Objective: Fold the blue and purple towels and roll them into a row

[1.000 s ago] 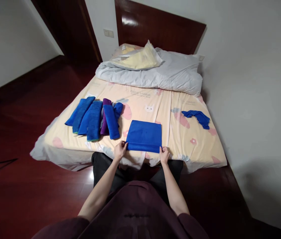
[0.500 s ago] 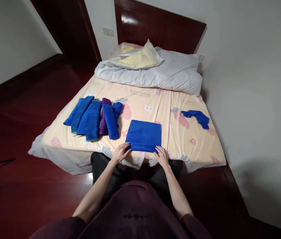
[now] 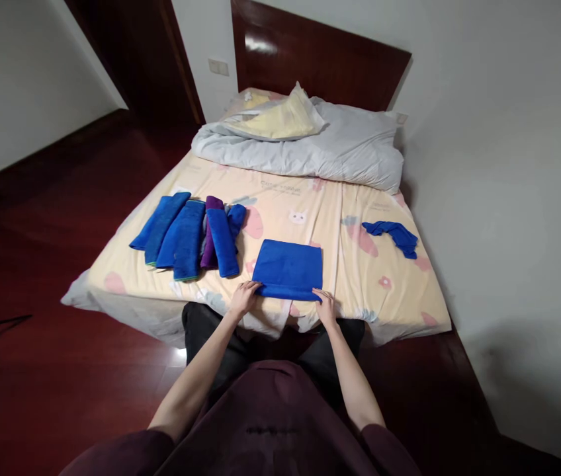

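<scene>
A blue towel (image 3: 288, 261) lies flat at the front edge of the bed, its near edge turned over into a narrow strip. My left hand (image 3: 245, 297) grips the left end of that strip, fingers on top and the thumb hidden. At the right end, my right hand (image 3: 325, 305) holds the strip in the same way, fingers bent over it. To the left lies a row of rolled or folded towels, mostly blue (image 3: 188, 241), one with a purple part (image 3: 214, 203). A crumpled blue cloth (image 3: 394, 236) rests on the right side of the bed.
The bed (image 3: 350, 277) has a cream patterned sheet. A rumpled grey quilt (image 3: 360, 145) and a yellow pillow (image 3: 280, 119) lie near the dark wooden headboard (image 3: 320, 49). A white wall (image 3: 509, 165) stands close on the right; dark red floor (image 3: 86, 383) shows at left.
My fingers have curled more tightly around the ends of the towel's near strip, and that edge has shifted slightly away from me. The other towels lie as before.
</scene>
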The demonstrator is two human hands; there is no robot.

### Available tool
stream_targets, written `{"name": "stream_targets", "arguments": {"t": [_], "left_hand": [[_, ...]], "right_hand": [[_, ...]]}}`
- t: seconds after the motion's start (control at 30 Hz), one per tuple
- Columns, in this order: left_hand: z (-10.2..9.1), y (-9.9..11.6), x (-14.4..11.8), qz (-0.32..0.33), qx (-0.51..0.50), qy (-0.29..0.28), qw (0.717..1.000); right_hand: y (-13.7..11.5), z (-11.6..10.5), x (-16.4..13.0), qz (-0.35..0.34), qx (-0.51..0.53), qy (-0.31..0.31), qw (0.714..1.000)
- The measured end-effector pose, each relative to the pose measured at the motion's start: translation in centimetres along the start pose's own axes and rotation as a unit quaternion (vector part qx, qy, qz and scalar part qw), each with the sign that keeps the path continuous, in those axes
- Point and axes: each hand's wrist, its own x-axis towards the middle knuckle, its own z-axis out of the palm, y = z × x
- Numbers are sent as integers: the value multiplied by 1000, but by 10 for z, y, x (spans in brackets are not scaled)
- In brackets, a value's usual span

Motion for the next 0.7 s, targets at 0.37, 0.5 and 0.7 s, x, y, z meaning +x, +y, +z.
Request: {"name": "stream_targets", "arguments": {"t": [0.37,0.5,0.7], "left_hand": [[-6,-15,-13,-101,-223,39,969],[2,-11,-16,-146,-268,74,949],[4,-6,-14,-175,-201,87,960]], "right_hand": [[14,-9,-5,41,47,2,998],[16,-5,-7,93,55,28,994],[14,-2,-10,136,11,23,990]]}}
